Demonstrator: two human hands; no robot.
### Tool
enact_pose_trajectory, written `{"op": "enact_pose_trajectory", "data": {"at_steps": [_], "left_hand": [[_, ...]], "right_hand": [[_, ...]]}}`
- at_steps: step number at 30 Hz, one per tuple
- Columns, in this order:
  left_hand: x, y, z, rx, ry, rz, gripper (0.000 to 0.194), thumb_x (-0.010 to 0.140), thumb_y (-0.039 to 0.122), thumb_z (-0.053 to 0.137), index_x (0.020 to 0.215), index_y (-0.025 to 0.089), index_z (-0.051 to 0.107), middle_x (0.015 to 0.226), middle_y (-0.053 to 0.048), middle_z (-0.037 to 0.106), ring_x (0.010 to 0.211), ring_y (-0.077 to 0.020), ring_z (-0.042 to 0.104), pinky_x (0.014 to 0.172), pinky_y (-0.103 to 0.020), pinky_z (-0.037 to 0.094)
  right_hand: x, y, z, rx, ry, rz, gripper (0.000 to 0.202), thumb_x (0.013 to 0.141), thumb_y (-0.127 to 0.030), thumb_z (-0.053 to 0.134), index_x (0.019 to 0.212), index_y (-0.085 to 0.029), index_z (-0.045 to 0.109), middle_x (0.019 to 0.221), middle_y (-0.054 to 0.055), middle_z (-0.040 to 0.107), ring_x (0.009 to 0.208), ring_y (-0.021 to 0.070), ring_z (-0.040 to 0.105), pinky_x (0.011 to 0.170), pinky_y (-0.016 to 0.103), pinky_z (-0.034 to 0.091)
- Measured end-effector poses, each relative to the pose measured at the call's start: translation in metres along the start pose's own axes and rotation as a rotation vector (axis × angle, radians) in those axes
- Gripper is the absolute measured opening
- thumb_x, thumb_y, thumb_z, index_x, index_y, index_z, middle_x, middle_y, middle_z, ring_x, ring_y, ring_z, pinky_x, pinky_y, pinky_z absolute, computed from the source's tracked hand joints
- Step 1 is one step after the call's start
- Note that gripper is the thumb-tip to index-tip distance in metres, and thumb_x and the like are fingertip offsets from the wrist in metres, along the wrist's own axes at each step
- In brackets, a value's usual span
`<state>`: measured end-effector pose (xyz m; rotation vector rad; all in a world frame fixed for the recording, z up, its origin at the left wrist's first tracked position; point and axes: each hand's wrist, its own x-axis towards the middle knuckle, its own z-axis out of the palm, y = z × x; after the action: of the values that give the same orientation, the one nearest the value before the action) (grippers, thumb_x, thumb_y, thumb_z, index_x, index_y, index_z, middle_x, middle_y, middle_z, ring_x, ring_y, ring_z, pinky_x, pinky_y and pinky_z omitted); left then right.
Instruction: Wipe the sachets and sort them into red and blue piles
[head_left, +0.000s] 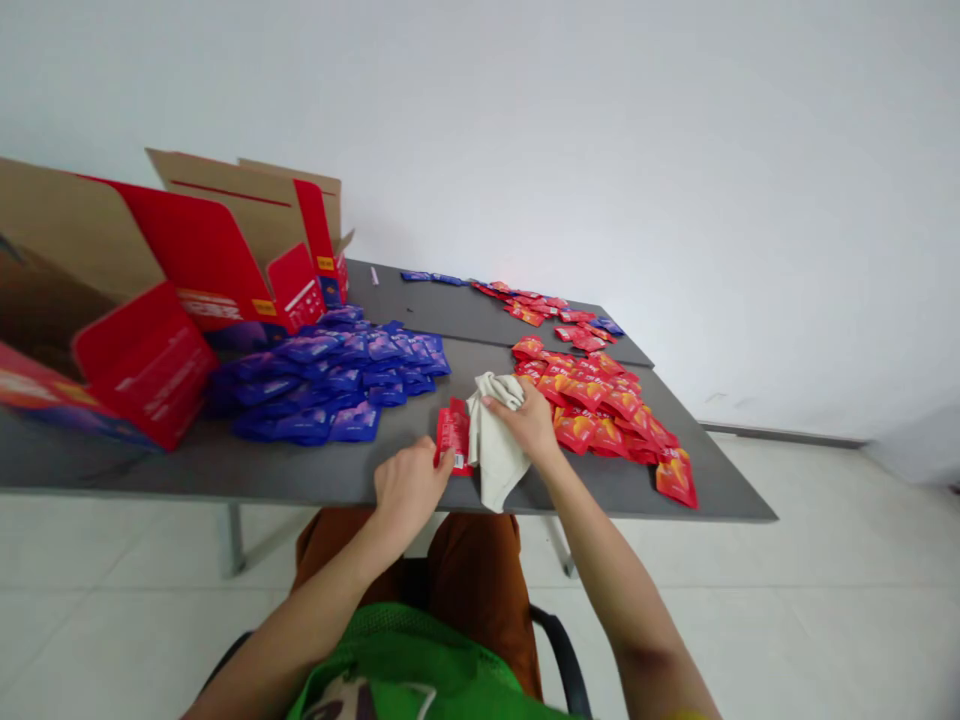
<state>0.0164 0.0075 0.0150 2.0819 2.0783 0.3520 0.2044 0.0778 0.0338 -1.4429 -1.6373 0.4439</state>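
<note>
My left hand [412, 487] pinches the left edge of a red packet [454, 430] near the front edge of the table. A crumpled off-white cloth [496, 445] is bunched under my right hand [529, 420], whose fingers are closed on it. The cloth lies against the packet and hides its right side. Left of my hands is a heap of blue packets [352, 370]. On the other side, a heap of red packets [600, 400] spreads beyond my right hand.
Open red cardboard boxes [217, 250] stand at the left of the grey table [420, 485]. More red packets [525, 303] and flat blue packets [433, 277] lie along the back. One red packet [676, 478] rests near the right front edge. A white wall is behind.
</note>
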Motion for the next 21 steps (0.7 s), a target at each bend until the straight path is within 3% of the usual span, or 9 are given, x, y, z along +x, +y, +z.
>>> {"op": "enact_pose_trajectory", "data": {"at_steps": [3, 5, 8, 10, 12, 15, 18, 21], "left_hand": [[-0.004, -0.013, -0.005, -0.142, 0.034, -0.010, 0.033, 0.089, 0.049, 0.045, 0.083, 0.021, 0.063, 0.078, -0.005, 0.070, 0.074, -0.0216, 0.066, 0.064, -0.028, 0.041], [-0.006, -0.021, -0.008, -0.207, 0.148, -0.011, 0.026, 0.089, 0.042, 0.048, 0.086, 0.022, 0.063, 0.087, -0.004, 0.071, 0.082, -0.0204, 0.065, 0.071, -0.028, 0.042], [-0.006, -0.026, -0.008, -0.242, 0.367, 0.023, 0.023, 0.091, 0.036, 0.047, 0.091, 0.020, 0.063, 0.101, -0.007, 0.069, 0.097, -0.0210, 0.060, 0.085, -0.030, 0.041], [-0.006, -0.026, -0.005, -0.262, 0.426, 0.096, 0.027, 0.094, 0.037, 0.044, 0.092, 0.020, 0.064, 0.103, -0.008, 0.068, 0.100, -0.0205, 0.058, 0.088, -0.031, 0.040], [-0.006, -0.024, -0.001, -0.261, 0.378, 0.230, 0.029, 0.094, 0.039, 0.044, 0.088, 0.020, 0.064, 0.099, -0.008, 0.068, 0.098, -0.0199, 0.057, 0.087, -0.031, 0.041], [-0.003, -0.023, 0.003, -0.194, 0.202, 0.447, 0.028, 0.088, 0.045, 0.054, 0.083, 0.020, 0.065, 0.093, -0.008, 0.066, 0.096, -0.0213, 0.056, 0.084, -0.031, 0.043], [-0.001, -0.028, 0.003, -0.181, 0.084, 0.584, 0.026, 0.086, 0.042, 0.055, 0.084, 0.018, 0.065, 0.095, -0.009, 0.065, 0.099, -0.0226, 0.054, 0.084, -0.033, 0.044], [-0.003, -0.036, 0.000, -0.295, 0.037, 0.619, 0.026, 0.092, 0.026, 0.042, 0.080, 0.017, 0.064, 0.094, -0.008, 0.065, 0.094, -0.0191, 0.056, 0.084, -0.031, 0.044]], "right_hand": [[-0.013, -0.020, -0.014, 0.155, 0.052, -0.077, 0.044, 0.071, -0.053, 0.071, 0.097, -0.019, 0.062, 0.089, 0.003, 0.068, 0.080, 0.0187, 0.061, 0.073, 0.030, 0.047], [-0.020, -0.032, -0.021, 0.299, 0.044, -0.038, 0.045, 0.067, -0.051, 0.075, 0.097, -0.019, 0.063, 0.089, 0.003, 0.068, 0.080, 0.0191, 0.062, 0.074, 0.031, 0.049], [-0.025, -0.039, -0.027, 0.638, -0.080, 0.212, 0.046, 0.067, -0.053, 0.074, 0.098, -0.021, 0.062, 0.085, 0.002, 0.070, 0.072, 0.0188, 0.065, 0.068, 0.032, 0.053], [-0.025, -0.039, -0.029, 0.799, -0.124, 0.362, 0.046, 0.067, -0.053, 0.074, 0.097, -0.021, 0.061, 0.082, 0.002, 0.070, 0.067, 0.0183, 0.065, 0.065, 0.032, 0.054], [-0.025, -0.038, -0.030, 0.843, -0.104, 0.406, 0.047, 0.065, -0.052, 0.077, 0.096, -0.022, 0.061, 0.083, 0.002, 0.070, 0.067, 0.0178, 0.065, 0.065, 0.032, 0.055], [-0.027, -0.038, -0.025, 0.779, -0.093, 0.342, 0.047, 0.066, -0.051, 0.076, 0.099, -0.022, 0.059, 0.088, 0.001, 0.069, 0.071, 0.0171, 0.064, 0.067, 0.030, 0.054], [-0.030, -0.037, -0.009, 0.612, -0.154, 0.164, 0.045, 0.068, -0.050, 0.074, 0.099, -0.021, 0.059, 0.089, 0.000, 0.067, 0.075, 0.0156, 0.061, 0.068, 0.027, 0.051], [-0.035, -0.031, 0.016, 0.339, -0.254, -0.010, 0.042, 0.073, -0.051, 0.069, 0.098, -0.019, 0.058, 0.089, 0.000, 0.066, 0.078, 0.0154, 0.060, 0.068, 0.025, 0.047]]}}
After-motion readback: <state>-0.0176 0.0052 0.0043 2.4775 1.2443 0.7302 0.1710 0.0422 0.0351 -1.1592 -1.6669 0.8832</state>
